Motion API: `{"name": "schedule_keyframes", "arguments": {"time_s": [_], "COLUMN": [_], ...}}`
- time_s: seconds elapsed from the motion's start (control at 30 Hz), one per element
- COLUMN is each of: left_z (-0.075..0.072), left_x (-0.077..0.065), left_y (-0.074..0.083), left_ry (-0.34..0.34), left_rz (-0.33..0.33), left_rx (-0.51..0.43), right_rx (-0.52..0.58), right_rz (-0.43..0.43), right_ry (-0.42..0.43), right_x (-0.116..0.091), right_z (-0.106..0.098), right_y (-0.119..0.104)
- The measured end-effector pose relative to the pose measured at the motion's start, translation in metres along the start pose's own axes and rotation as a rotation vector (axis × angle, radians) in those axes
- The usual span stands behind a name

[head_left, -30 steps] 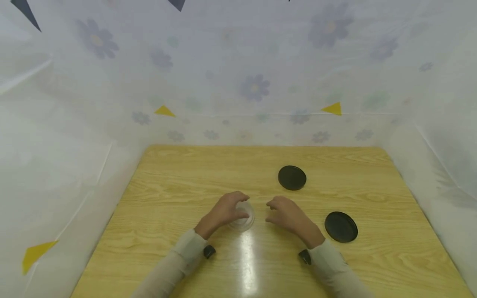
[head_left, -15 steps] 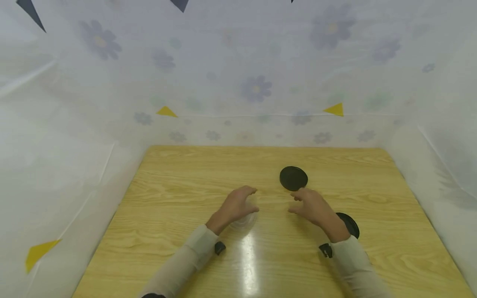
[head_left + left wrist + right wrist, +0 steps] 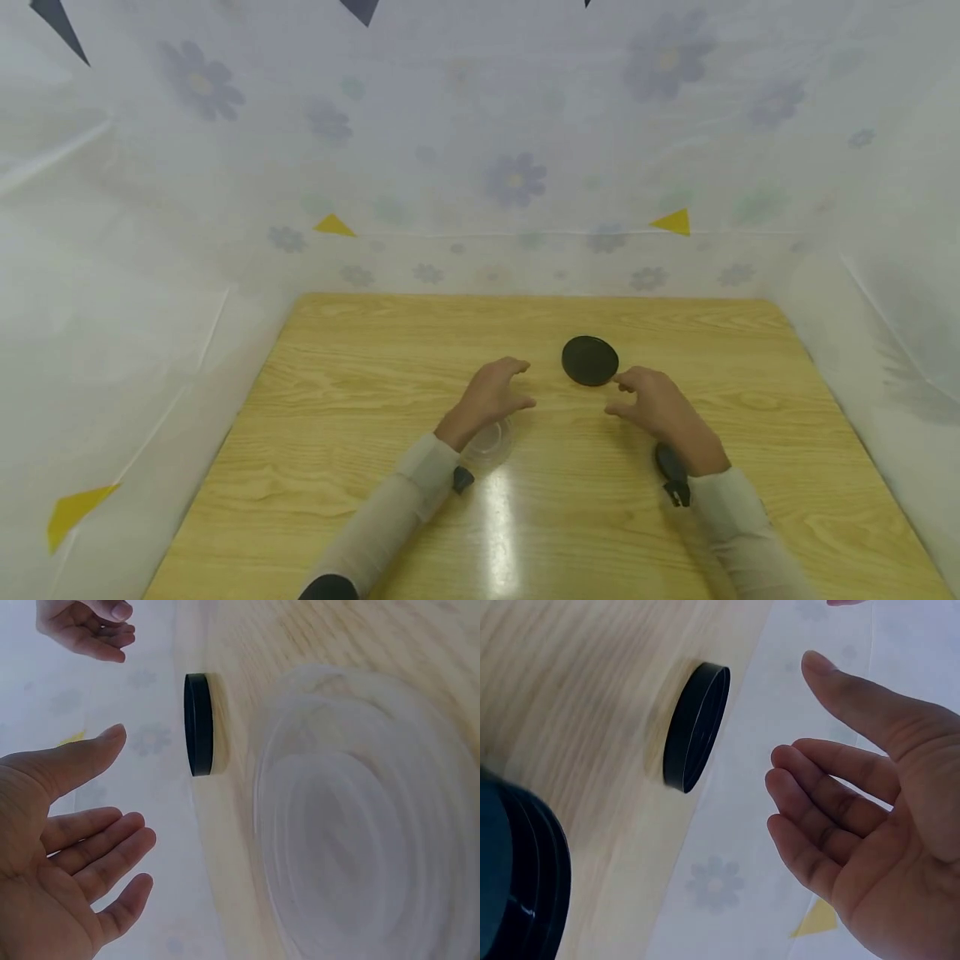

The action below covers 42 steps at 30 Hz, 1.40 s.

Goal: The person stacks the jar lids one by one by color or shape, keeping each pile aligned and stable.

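Two round black lids lie on the wooden table. The far black lid (image 3: 590, 361) sits between and just beyond my hands, its shallow rim facing up in the right wrist view. The near black lid (image 3: 525, 877) is partly covered by my right wrist in the head view. A clear round plastic lid (image 3: 337, 825) with stepped rings lies below my left wrist. My left hand (image 3: 491, 393) hovers with thumb and fingers spread, holding nothing. My right hand (image 3: 660, 407) is likewise spread and bare, its fingertips close to the far lid's right edge in the head view.
The wooden table (image 3: 375, 375) is bounded at the back and sides by white sheeting (image 3: 450, 167) printed with flowers. Yellow triangles (image 3: 672, 222) mark the sheeting. A bright reflection shows on the tabletop near the front.
Both hands have moved forward and to the right, away from the clear lid. My right hand has come over beside the far black lid. The lids stay in place.
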<state>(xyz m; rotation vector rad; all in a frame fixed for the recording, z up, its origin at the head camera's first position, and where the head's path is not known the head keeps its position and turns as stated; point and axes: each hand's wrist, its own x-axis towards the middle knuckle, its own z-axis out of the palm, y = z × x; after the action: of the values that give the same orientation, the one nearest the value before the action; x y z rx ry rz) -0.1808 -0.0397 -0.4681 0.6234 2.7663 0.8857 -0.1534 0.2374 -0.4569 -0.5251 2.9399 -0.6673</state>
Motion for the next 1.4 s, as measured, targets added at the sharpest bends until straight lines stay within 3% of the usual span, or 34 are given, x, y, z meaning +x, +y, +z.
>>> {"name": "schedule_keyframes", "arguments": {"time_s": [0.17,0.4,0.77,1.1,1.4], "left_z": [0.001,-0.003,-0.004,-0.001,0.008], "left_x": [0.01,0.022,0.047,0.063,0.073], "left_y": [0.005,0.011,0.01,0.009,0.006], "left_ry": [-0.006,-0.038,-0.021,-0.064,-0.079], "left_rz": [0.002,-0.022,-0.002,-0.052,-0.036], "left_rx": [-0.001,0.08,0.121,0.125,0.13], "right_rx": [-0.004,-0.006,-0.015,0.024,0.013], "right_rz": [0.025,0.05,0.077,0.101,0.127], "right_ry": [-0.011,-0.039,-0.088,-0.12,-0.169], "right_x": [0.004,0.011,0.029,0.042,0.053], "right_z": [-0.008,-0.016,-0.027,-0.021,-0.02], "right_y": [0.009,0.022,0.039,0.048,0.045]}}
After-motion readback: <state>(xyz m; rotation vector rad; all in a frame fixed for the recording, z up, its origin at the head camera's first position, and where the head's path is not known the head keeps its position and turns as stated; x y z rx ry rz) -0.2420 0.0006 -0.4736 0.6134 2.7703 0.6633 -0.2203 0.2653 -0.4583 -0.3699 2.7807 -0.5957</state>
